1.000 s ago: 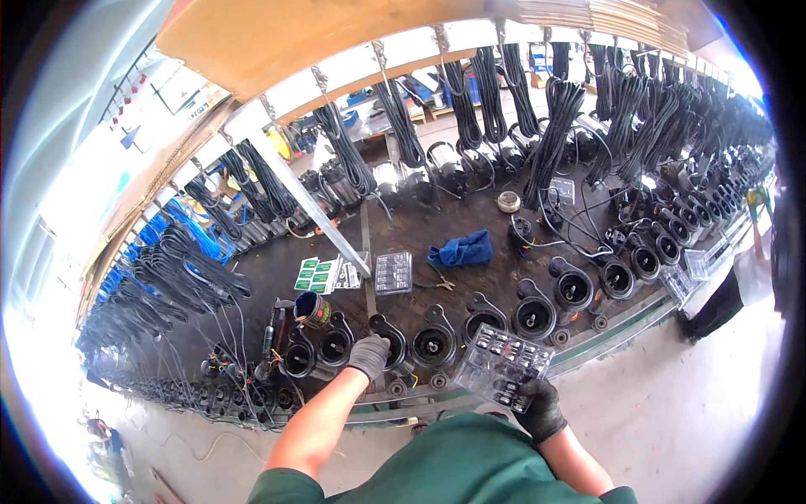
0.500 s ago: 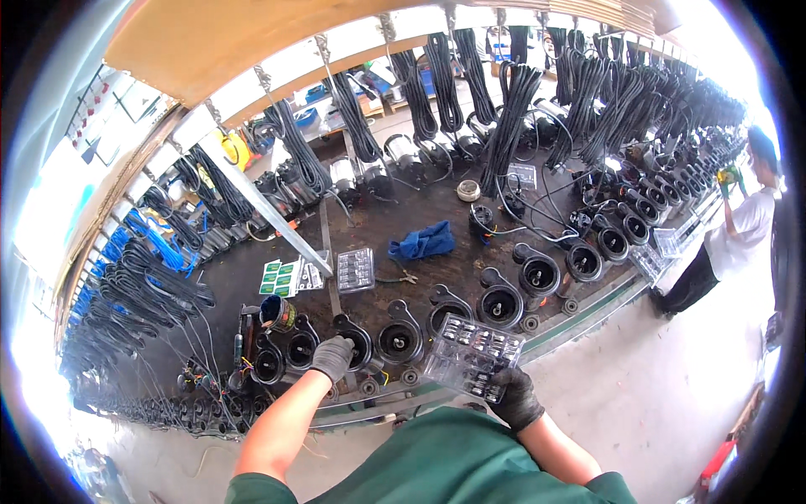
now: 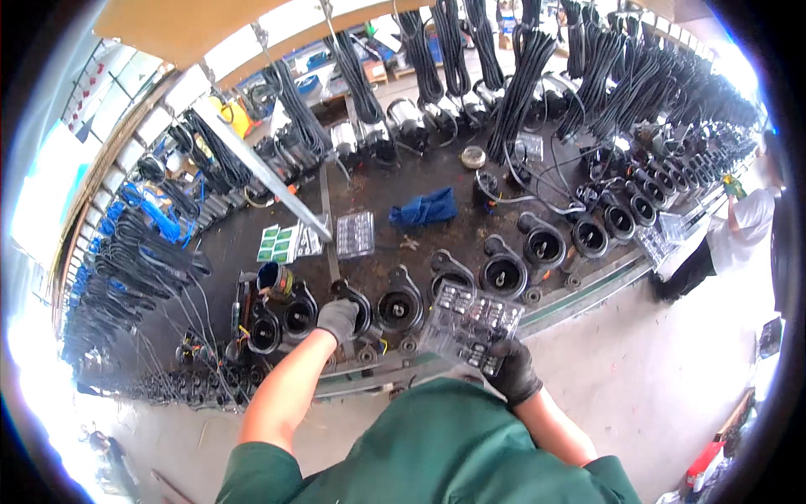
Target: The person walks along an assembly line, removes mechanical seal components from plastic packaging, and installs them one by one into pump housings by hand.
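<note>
My left hand (image 3: 337,321), in a grey glove, reaches into the open round mouth of a black housing (image 3: 363,319). Its fingers are drawn together there, and their tips and anything between them are hidden. In my right hand (image 3: 514,374), gloved in black, is a clear plastic tray (image 3: 470,323) with small shiny metal parts in its compartments. The tray tilts above the bench edge and partly covers one housing (image 3: 451,281). Between the hands stands another black housing (image 3: 399,309) with a metal shaft tip at its centre.
More housings (image 3: 504,275) line the bench edge. Behind them lie a blue cloth (image 3: 424,207), a second clear tray (image 3: 355,233), green-and-white cards (image 3: 279,244) and a tin (image 3: 275,280). A slanting metal post (image 3: 260,176) and hanging black cable bundles (image 3: 357,80) stand beyond. A person (image 3: 739,223) is at right.
The whole view has shifted slightly. The tray in my right hand has turned a little and sits slightly lower. My left hand stays at the same housing.
</note>
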A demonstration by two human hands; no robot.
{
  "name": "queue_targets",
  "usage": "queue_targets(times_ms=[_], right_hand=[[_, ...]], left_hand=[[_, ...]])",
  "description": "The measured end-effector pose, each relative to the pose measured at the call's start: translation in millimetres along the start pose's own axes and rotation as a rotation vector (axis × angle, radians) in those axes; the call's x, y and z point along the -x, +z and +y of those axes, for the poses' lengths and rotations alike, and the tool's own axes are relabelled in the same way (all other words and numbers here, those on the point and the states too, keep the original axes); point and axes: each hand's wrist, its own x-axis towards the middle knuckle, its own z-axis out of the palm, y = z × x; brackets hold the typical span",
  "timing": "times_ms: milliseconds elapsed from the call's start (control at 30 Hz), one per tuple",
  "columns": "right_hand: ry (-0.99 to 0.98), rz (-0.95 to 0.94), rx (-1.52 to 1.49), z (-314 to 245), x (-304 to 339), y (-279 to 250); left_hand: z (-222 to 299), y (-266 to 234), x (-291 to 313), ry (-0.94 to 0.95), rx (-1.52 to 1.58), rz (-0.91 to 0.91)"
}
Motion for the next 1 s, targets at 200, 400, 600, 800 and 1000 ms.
queue_targets(times_ms=[200, 400, 600, 800, 1000], right_hand=[[0.007, -0.115, -0.045, -3.0, -1.3, 7.1], [-0.012, -0.208, -0.059, 5.6, -0.8, 4.5], [0.034, -0.102, -0.040, 3.6, 8.7, 1.5], [0.032, -0.089, -0.042, 0.3, 11.3, -3.2], [0.066, -0.053, -0.053, -6.1, 16.8, -12.7]], left_hand=[[3.0, -30.9, 34.8, -0.088, 0.268, 0.177], [99.3, -134.1, 76.9, 0.173, 0.944, 0.564], [182.8, -171.4, 101.3, 0.578, 0.730, 0.445], [205.3, -153.5, 89.4, 0.558, 0.582, 0.405], [208.4, -150.1, 87.1, 0.587, 0.687, 0.360]])
